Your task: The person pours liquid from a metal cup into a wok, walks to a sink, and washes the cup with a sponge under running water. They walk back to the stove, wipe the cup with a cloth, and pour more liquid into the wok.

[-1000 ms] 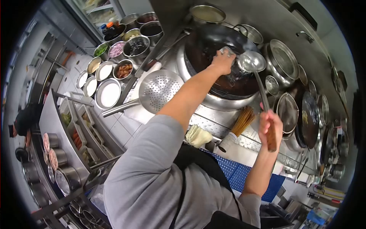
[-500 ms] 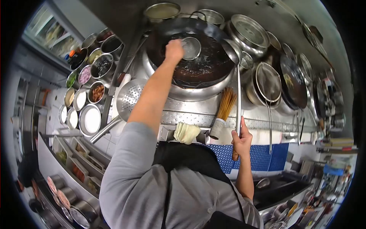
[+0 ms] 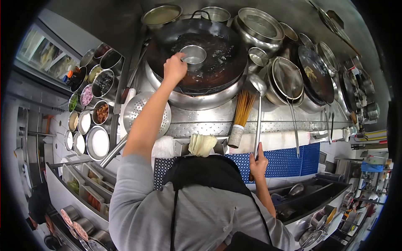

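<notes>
Bowl (image 3: 193,55) in wok (image 3: 226,67), ladle (image 3: 258,113) rightward

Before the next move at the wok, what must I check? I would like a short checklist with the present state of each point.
1. Left hand grips the rim of the small round steel bowl: ok.
2. Bowl is over the large dark wok: ok.
3. Right hand holds the handle of the long steel ladle: ok.
4. Ladle cup is outside the wok, beside its rim: ok.
5. Bowl contents: cannot tell.
6. Flame under the wok: cannot tell.
</notes>
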A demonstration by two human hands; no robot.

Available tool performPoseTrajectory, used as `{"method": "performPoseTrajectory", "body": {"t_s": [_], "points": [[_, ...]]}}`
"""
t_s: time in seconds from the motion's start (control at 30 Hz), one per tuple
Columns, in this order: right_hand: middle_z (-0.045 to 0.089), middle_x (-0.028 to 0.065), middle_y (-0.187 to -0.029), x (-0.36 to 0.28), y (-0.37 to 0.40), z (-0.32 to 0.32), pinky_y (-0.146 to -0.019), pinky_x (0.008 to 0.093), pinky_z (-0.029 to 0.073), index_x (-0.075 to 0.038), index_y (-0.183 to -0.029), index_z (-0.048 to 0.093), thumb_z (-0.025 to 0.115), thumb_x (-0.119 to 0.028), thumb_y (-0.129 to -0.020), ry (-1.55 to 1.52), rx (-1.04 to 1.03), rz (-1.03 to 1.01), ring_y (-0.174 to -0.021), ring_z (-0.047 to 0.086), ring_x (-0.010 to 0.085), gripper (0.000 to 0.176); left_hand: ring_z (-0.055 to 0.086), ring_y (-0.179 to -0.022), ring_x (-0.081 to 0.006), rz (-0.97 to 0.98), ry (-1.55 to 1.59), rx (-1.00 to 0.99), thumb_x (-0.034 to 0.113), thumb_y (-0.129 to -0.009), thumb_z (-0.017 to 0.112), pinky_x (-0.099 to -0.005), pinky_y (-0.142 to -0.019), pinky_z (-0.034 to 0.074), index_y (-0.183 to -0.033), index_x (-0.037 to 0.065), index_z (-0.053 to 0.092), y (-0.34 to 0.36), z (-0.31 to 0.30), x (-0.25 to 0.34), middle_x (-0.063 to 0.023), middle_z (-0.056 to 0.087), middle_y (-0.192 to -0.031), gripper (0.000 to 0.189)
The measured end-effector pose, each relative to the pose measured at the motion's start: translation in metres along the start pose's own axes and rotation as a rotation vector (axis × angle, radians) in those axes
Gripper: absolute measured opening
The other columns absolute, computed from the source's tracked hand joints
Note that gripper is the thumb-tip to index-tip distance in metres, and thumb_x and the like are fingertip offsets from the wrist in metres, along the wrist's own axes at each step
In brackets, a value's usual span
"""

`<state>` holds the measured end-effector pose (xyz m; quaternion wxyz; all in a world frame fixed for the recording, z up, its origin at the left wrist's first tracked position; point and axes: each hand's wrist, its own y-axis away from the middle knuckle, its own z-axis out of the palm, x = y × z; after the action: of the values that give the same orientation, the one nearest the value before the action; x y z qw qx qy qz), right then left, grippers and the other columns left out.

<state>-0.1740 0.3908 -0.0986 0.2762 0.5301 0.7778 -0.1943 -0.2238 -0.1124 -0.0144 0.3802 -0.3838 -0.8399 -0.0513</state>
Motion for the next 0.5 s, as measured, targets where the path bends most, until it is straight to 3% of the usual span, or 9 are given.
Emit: {"method": "performPoseTrajectory", "body": {"t_s": [0.03,0.1,0.13,0.23,0.27,0.37,0.43,0.5], "points": [[0.066,0.0267,-0.082,0.003,-0.001,0.002,-0.059,0.0426,0.050,0.001,-0.145,0.043,0.067,-0.010,-0.082,0.024,0.001,0.005,-0.061,0.064,0.0362,0.068,0.070,-0.085,-0.0366,0.125,-0.080,0.068,0.017,-0.083,0.064,-0.0429,-0.082,0.054,-0.113,0.007,0.070,0.014,0.003,0.000,-0.0171,0.072,-0.088,0.032],[0.066,0.0267,-0.081,0.010,-0.002,0.008,-0.059,0.0432,0.050,0.000,-0.145,0.042,0.067,-0.010,-0.082,0.077,-0.002,0.013,-0.061,0.064,0.0364,0.069,0.069,-0.089,-0.0355,0.155,0.007,-0.026,0.017,-0.085,0.063,-0.0435,-0.081,0.054,-0.107,0.007,0.072,0.051,-0.008,0.027,-0.0169,0.071,-0.089,0.025],[0.066,0.0267,-0.081,0.014,-0.004,0.012,-0.061,0.0459,0.051,0.000,-0.139,0.049,0.069,-0.012,-0.082,0.082,0.027,0.018,-0.065,0.066,0.0387,0.062,0.069,-0.088,-0.0354,0.213,0.033,-0.020,0.018,-0.086,0.063,-0.0438,-0.080,0.054,-0.104,0.007,0.072,0.068,-0.008,0.035,-0.0168,0.071,-0.091,0.023],[0.067,0.0259,-0.081,0.000,-0.021,0.000,-0.065,0.0489,0.053,-0.001,-0.129,0.056,0.071,-0.020,-0.082,0.240,-0.123,0.043,-0.069,0.067,0.0415,0.053,0.068,-0.083,-0.0361,0.361,0.072,-0.005,0.019,-0.088,0.063,-0.0449,-0.074,0.054,-0.095,0.007,0.073,0.108,-0.002,0.047,-0.0146,0.070,-0.088,0.017],[0.067,0.0241,-0.078,-0.010,-0.029,-0.009,-0.067,0.0507,0.052,-0.001,-0.111,0.063,0.069,-0.027,-0.086,0.492,-0.181,-0.041,-0.071,0.066,0.0429,0.037,0.066,-0.075,-0.0342,0.445,-0.007,0.030,0.020,-0.087,0.065,-0.0448,-0.069,0.051,-0.083,0.006,0.070,0.112,0.010,0.038,-0.0123,0.068,-0.079,0.016],[0.066,0.0225,-0.078,-0.053,-0.078,-0.027,-0.066,0.0503,0.052,-0.001,-0.097,0.068,0.066,-0.028,-0.088,0.466,-0.177,-0.171,-0.071,0.065,0.0419,0.028,0.064,-0.071,-0.0310,0.539,-0.068,0.164,0.023,-0.086,0.068,-0.0433,-0.066,0.047,-0.073,0.006,0.067,0.118,0.013,0.036,-0.0100,0.064,-0.072,0.021],[0.066,0.0204,-0.081,-0.111,-0.114,-0.024,-0.065,0.0492,0.051,-0.002,-0.083,0.068,0.064,-0.023,-0.089,0.218,-0.031,-0.395,-0.073,0.065,0.0405,0.022,0.063,-0.070,-0.0285,0.585,-0.049,0.161,0.026,-0.085,0.069,-0.0420,-0.065,0.045,-0.071,0.007,0.065,0.118,0.013,0.031,-0.0087,0.062,-0.070,0.024],[0.066,0.0180,-0.084,-0.173,-0.153,-0.011,-0.067,0.0480,0.051,-0.003,-0.081,0.068,0.064,-0.019,-0.088,0.074,-0.049,-0.629,-0.076,0.065,0.0394,0.017,0.063,-0.072,-0.0279,0.606,-0.039,0.123,0.027,-0.085,0.070,-0.0421,-0.067,0.045,-0.071,0.007,0.065,0.116,0.014,0.025,-0.0086,0.062,-0.071,0.024]]}}
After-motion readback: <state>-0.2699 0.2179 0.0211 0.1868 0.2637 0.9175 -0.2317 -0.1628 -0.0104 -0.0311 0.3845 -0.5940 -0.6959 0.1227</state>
